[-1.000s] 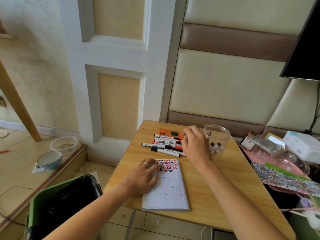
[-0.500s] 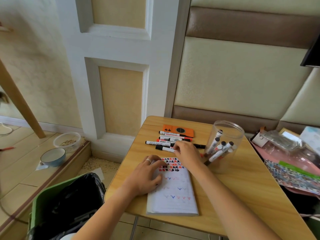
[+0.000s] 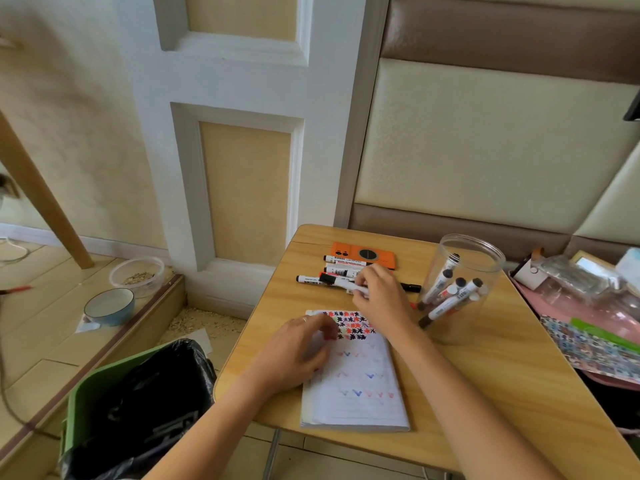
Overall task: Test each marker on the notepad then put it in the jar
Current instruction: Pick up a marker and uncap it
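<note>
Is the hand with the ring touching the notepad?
Touching. In the head view the left hand lies flat on the notepad, its fingers covering the page's upper left part with no gap showing.

We are looking at a light wooden table with rounded corners (image 3: 485,386) filling the lower right of the frame. Lying on it at lower centre is a white lined notepad with red, black and blue marks (image 3: 360,386). Above it, loose white-barrelled markers (image 3: 341,271) are lying side by side, just beside a flat orange case (image 3: 363,254). At centre right a clear plastic jar holding several markers (image 3: 460,275) is standing upright.
</note>
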`<state>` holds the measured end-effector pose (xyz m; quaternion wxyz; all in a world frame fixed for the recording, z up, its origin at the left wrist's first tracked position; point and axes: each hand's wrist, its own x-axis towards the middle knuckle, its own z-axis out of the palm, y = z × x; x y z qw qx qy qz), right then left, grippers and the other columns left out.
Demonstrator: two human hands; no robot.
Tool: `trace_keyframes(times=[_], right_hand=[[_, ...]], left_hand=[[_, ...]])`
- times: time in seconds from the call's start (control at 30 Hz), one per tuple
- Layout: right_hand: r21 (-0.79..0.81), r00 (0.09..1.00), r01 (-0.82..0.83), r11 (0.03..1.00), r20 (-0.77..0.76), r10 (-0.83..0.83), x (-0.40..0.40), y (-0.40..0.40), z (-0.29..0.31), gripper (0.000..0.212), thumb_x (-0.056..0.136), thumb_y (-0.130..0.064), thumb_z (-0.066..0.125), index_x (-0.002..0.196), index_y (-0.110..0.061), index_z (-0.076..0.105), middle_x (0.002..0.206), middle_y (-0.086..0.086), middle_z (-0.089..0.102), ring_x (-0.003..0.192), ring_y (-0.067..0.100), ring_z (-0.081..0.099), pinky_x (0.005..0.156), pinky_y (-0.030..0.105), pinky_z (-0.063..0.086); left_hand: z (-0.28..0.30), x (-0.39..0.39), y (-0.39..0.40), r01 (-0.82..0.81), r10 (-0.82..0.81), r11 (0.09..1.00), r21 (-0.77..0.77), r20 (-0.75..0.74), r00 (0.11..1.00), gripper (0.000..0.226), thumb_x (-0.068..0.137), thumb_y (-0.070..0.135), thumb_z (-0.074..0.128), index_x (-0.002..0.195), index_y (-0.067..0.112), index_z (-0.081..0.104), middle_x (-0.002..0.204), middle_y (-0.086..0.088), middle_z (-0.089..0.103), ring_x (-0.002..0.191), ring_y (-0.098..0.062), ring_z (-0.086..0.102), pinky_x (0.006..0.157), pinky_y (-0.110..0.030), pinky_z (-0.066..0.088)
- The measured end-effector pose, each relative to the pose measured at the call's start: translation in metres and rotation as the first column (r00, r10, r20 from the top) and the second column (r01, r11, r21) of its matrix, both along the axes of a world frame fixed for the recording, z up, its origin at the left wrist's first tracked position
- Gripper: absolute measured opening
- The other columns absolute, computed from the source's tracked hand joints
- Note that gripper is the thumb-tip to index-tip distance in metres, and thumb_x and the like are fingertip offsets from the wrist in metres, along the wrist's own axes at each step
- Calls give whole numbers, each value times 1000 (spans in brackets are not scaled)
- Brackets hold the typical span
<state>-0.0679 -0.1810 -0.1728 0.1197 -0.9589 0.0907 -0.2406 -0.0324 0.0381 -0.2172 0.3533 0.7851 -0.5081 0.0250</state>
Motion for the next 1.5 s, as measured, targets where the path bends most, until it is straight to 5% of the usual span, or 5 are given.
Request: trace_keyframes(times=[0.17,0.3,0.67,1.23,1.5], right_hand=[[75,991,-107,991,-73,112,-45,13,3,23,94,-14,64,96,-27,45,94,-11,56,70,8,59,60,28,55],[81,974,-144,986,-167,156,-69,19,3,17,96,-19,58,107,-33,55,101,-17,57,78,6,58,69,32,56],[-90,961,-230,969,-178,212,-78,39,-5,20,105,-37,48,117,-26,58,110,-9,57,101,20,56,75,35,50],[-315,994,-101,944,-67,84,-85,43,-5,40,99,-62,31,91,-30,54,62,-6,61,56,23,61,49,30,27],[94,996,-4,996,-93,13,-92,21,2,26,108,-28,42,127,-26,60,117,-11,62,96,7,60,78,28,51]], left_hand=[[6,-3,-2,-85,29,985,-147,-346,938,29,105,27,51,125,21,31,102,7,75,96,-1,68,86,-10,47],[12,4,-2,-111,49,986,-124,-421,906,30,107,39,40,131,26,51,102,10,75,100,0,66,91,-17,47],[3,0,-6,-34,37,997,-70,49,998,29,107,35,41,104,20,66,97,7,64,91,-14,51,81,-31,42],[1,-7,-15,-118,120,993,-22,151,981,44,107,45,23,95,20,57,89,6,57,82,-13,44,81,-38,42],[1,-9,-5,-234,225,971,44,147,963,37,94,60,34,105,34,59,115,16,43,111,-5,33,92,-28,27]])
